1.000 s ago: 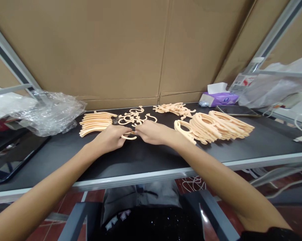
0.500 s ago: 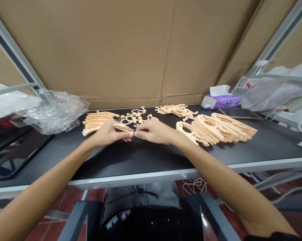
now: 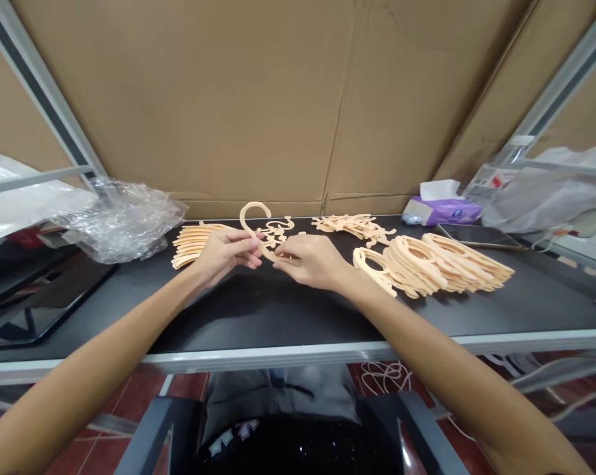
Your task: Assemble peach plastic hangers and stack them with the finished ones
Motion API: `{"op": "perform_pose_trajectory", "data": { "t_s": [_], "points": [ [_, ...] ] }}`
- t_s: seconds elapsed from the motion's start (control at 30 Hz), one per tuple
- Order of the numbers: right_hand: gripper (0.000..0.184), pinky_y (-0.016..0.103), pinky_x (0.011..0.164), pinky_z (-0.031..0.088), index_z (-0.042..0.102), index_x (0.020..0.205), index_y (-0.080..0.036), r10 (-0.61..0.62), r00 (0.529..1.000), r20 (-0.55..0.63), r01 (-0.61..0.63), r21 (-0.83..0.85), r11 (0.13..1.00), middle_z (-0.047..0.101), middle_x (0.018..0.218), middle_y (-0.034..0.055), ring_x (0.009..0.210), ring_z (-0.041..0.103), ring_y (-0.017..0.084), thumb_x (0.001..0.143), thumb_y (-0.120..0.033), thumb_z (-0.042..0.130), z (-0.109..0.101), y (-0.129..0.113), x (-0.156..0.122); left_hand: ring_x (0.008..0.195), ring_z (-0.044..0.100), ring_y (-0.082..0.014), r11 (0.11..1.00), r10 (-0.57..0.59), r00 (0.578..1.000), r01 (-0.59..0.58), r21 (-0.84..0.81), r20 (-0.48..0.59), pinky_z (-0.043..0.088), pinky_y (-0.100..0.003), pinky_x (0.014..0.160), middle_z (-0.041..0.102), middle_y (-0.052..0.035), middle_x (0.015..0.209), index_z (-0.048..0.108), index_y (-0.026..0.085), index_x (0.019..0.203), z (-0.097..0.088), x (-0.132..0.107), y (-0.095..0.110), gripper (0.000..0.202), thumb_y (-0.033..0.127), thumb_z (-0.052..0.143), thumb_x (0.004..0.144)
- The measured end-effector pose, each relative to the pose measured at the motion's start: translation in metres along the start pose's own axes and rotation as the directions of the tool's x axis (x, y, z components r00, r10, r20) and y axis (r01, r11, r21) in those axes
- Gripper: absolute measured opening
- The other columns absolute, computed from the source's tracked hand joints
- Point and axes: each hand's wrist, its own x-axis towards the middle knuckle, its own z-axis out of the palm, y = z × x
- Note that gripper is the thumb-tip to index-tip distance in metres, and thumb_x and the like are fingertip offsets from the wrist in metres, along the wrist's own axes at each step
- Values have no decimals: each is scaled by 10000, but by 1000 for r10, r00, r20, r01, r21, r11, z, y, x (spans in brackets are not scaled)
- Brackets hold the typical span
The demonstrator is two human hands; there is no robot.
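Peach-coloured, a flat hook-shaped piece (image 3: 265, 251) spans the gap between left hand (image 3: 223, 256) and right hand (image 3: 314, 261), both pinching it; its open curl rises just beyond the left. The right hides its lower end. Small pale curly pieces (image 3: 281, 225) lie behind the hands, partly covered.

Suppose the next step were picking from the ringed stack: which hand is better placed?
Probably the right hand: it is nearer the ringed stack, while the left hand is farther off. Both are at the hooked piece, so either would need freeing.
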Motion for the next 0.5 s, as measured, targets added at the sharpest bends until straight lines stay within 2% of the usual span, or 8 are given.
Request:
{"op": "perform_pose_trajectory", "data": {
  "t_s": [0.07, 0.2, 0.33, 0.4, 0.5],
  "points": [
    [179, 262, 744, 355, 713, 937, -190, 5, 1000, 11, -5, -24, 1000, 736, 934, 56, 848, 621, 164, 944, -299, 571, 3, -1, 0, 589, 689, -141, 998, -13, 999, 16, -56, 51, 583, -243, 587, 728, -60, 723, 738, 99, 958, 2, -2, 2, 257, 240, 800, 753],
    [238, 267, 767, 369, 698, 1052, -176, -14, 999, -42, 12, -52, 999, 738, 1009, 81, 895, 630, 176, 988, -296, 503, 6, -3, 0, 618, 694, -153, 989, -29, 990, 48, -139, 135, 572, -259, 613, 727, -58, 735, 725, 115, 1054, 3, -4, 9, 296, 239, 756, 787],
    [299, 283, 787, 388, 690, 1066, -152, -54, 997, -52, 49, -93, 994, 737, 1010, 104, 892, 632, 188, 1020, -304, 436, 5, -6, 0, 635, 662, -146, 995, 7, 986, 10, -98, 169, 555, -268, 630, 721, -72, 769, 721, 134, 1135, -1, -5, 11, 339, 287, 702, 834],
    [316, 290, 796, 396, 688, 1067, -150, -75, 996, -51, 69, -104, 992, 736, 993, 108, 884, 632, 191, 1029, -306, 416, 5, -7, -1, 770, 678, -169, 998, 51, 978, -44, -37, 202, 561, -285, 687, 739, -109, 909, 723, 156, 1161, -2, -5, 10, 339, 313, 666, 866],
    [324, 295, 813, 410, 686, 1080, -154, -94, 994, -63, 89, -90, 992, 739, 1012, 107, 903, 637, 192, 1034, -303, 403, 4, -9, 0, 1020, 675, -228, 989, 132, 964, -145, 41, 232, 565, -367, 844, 732, -132, 1111, 742, 196, 1128, -2, -5, 10, 292, 332, 635, 893]
  ]
}}
